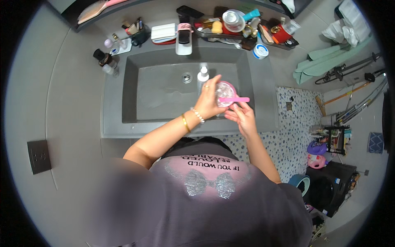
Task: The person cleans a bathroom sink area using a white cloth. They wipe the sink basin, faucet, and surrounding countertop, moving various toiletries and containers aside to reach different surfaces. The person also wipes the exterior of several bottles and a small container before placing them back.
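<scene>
My left hand curves around the side of a round pink-rimmed cup above the sink's right part. Clear, glossy, lumpy contents show inside the cup. A flat pink spatula lies across it, its free end sticking out past the right rim. My right hand is at the cup's lower right, palm partly up and fingers loosely bent; whether it bears the cup's weight is hidden. Just left of the cup, a pump bottle stands in the grey sink.
A faucet rises at the sink's back edge. Toiletry trays, folded cloths and a white-lidded jar line the back ledge. Bottles stand at the left corner. On the right hangs a green towel.
</scene>
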